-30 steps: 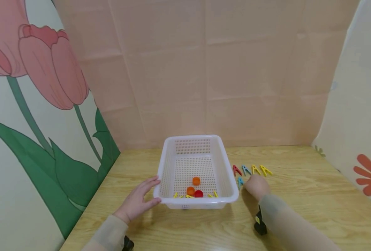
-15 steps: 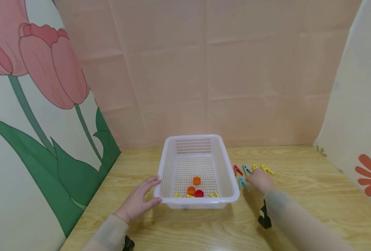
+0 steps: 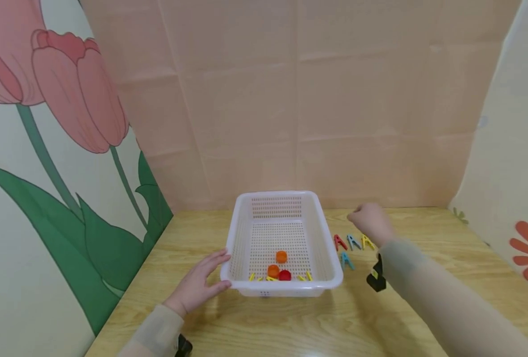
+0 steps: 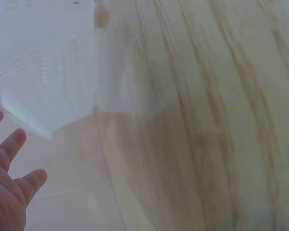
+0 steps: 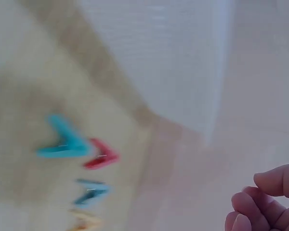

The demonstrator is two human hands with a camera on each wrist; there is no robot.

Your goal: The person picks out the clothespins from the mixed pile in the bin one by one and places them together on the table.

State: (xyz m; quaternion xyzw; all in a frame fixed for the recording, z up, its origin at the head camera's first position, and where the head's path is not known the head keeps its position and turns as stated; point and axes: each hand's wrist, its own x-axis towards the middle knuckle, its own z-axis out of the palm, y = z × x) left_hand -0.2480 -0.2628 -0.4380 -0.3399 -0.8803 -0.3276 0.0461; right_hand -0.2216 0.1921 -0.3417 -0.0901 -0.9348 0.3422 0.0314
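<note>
My left hand [image 3: 198, 282] is at the near left corner of a white plastic basket [image 3: 331, 265], its spread fingertips right at the rim. Fingers extend beside the basket in the left wrist view. My right hand [image 3: 373, 223] is raised behind the row of clothespins, fingers loosely curled, with nothing showing between thumb and fingers in the right wrist view. Below it lie a red clothespin [image 3: 339, 242], a blue clothespin [image 3: 353, 242], a yellow clothespin [image 3: 367, 242] and a light-blue clothespin [image 3: 346, 260]. The spot of another yellow clothespin is behind the hand and sleeve.
Inside the basket are two orange round pieces [image 3: 281, 256], a red round piece [image 3: 285, 275] and several small yellow pieces [image 3: 308, 275] near the front wall. The wooden table [image 3: 264, 322] meets a paper-covered back wall [image 3: 291, 99]; flower-painted panels stand on both sides.
My right hand has moved from beside the light-blue clothespin, up and away over the row. That clothespin lies on the table throughout. My left hand stays at the basket rim.
</note>
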